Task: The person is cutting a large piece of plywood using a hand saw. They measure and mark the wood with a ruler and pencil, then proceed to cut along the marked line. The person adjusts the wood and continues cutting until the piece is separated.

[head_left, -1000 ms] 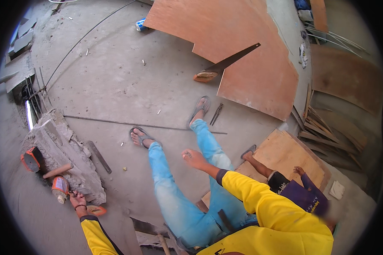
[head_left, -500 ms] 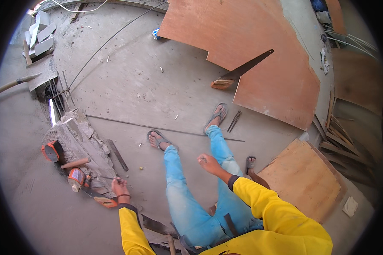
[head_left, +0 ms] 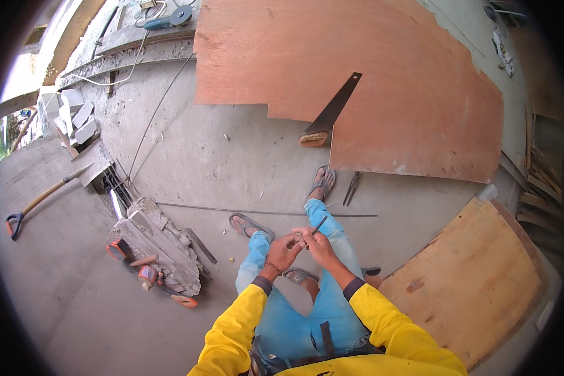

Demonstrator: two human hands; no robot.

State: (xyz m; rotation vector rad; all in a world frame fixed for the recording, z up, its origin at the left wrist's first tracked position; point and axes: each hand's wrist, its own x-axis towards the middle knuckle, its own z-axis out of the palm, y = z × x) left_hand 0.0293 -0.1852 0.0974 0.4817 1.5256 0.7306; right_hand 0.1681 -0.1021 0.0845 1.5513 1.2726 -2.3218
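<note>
Yellow sleeves (head_left: 235, 329) reach down to 2 bare hands, which meet over blue pants (head_left: 282, 326). The right hand (head_left: 323, 250) has its fingers curled around a thin dark stick (head_left: 320, 224), and the stick's end pokes up past them. The left hand (head_left: 284, 252) is close against the right, fingers bent; I can't tell if they pinch anything.

Ahead of the hands, a long thin rod (head_left: 276, 210) lies on the grey floor (head_left: 188, 163). Past it, a bit to the right, are dark pincers (head_left: 353, 188). Farther ahead, a saw (head_left: 340, 100) lies over the edge of a big reddish board (head_left: 413, 81). Right of the hands is a tan board (head_left: 464, 269). Left of the hands is a broken grey slab (head_left: 163, 244), with an orange bottle (head_left: 147, 274) beside it. Farther left lies a shovel (head_left: 47, 195).
</note>
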